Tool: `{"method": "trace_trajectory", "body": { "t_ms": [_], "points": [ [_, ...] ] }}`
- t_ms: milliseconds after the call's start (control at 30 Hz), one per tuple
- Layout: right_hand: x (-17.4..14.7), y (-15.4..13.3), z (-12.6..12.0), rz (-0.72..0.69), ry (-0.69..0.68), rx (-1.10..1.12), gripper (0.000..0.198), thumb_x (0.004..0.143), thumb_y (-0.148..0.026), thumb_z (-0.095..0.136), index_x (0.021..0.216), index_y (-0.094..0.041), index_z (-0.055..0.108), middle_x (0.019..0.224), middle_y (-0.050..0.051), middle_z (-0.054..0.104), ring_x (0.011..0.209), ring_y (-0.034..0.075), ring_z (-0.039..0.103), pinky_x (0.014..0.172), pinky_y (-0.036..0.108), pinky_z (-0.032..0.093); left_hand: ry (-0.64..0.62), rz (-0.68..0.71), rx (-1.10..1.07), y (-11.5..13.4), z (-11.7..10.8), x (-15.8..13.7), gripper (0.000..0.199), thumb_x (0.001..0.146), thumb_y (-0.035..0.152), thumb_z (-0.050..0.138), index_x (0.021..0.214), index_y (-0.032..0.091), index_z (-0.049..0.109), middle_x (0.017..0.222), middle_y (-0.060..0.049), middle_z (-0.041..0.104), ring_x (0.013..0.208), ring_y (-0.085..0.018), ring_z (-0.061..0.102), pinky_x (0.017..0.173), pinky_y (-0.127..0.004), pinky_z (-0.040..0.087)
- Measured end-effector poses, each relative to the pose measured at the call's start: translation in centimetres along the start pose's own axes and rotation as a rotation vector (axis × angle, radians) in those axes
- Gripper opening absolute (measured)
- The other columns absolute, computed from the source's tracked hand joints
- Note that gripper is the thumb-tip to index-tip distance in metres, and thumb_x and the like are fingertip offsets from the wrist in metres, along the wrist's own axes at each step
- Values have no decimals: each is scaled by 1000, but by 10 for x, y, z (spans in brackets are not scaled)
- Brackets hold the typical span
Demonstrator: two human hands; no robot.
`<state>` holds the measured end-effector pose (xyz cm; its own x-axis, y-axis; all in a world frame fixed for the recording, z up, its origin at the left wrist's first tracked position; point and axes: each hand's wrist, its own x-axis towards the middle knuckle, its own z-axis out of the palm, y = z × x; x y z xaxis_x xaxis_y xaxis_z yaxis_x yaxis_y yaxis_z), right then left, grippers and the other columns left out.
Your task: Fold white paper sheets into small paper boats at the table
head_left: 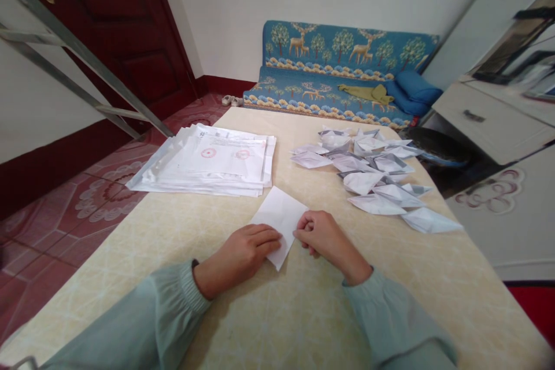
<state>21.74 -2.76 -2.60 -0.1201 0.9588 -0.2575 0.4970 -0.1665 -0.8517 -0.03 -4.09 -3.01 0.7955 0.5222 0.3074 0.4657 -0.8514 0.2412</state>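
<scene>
paper [284, 214] — off stack's [208, 165] near right corner | left hand [247, 251] laid over paper, unclenched; right hand [318, 234] pinching its right edge | likely light, thin, easily creased — best pressed flat, gripped by edges

No text legible: the paper stack [173, 176] bears red stamps [208, 153] (too blurred to read)
</scene>
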Motion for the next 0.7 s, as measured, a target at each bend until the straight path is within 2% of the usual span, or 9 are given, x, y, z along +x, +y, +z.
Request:
{"method": "trace_trajectory", "body": {
  "t_ms": [167, 300, 567, 700],
  "points": [
    [0, 1, 1, 11, -12, -4, 5, 65, -16, 57, 59, -17, 56, 42, -2, 57, 29, 10, 49, 27, 16, 35, 27, -1, 13, -1, 1, 0, 26, 88, 14, 45, 106, 19, 63, 111, -5, 68, 101, -19, 61, 87, -34, 50],
    [1, 3, 0, 17, -37, -32, 5, 66, -18, 56, 62, -17, 56, 44, -3, 57, 31, 10, 50, 28, 16, 36, 74, -45, -3, -2, 3, 0, 22, 88, 14, 46, 97, 19, 65, 100, -5, 70, 95, -18, 63, 82, -30, 51],
    [2, 3, 2, 62, -33, -96, 4, 66, -16, 53, 63, -17, 55, 46, -1, 58, 32, 10, 52, 29, 16, 37, 208, -260, 8, 0, 6, 0, 18, 89, 21, 50, 84, 16, 67, 72, -3, 67, 67, -15, 60, 60, -25, 45],
    [2, 3, 3, 60, -15, -124, 5, 66, -16, 53, 64, -16, 57, 47, -1, 59, 33, 10, 54, 30, 15, 37, 172, -388, 7, 0, 6, 0, 18, 87, 25, 52, 78, 17, 66, 70, -2, 63, 67, -15, 57, 61, -25, 40]
  ]
}}
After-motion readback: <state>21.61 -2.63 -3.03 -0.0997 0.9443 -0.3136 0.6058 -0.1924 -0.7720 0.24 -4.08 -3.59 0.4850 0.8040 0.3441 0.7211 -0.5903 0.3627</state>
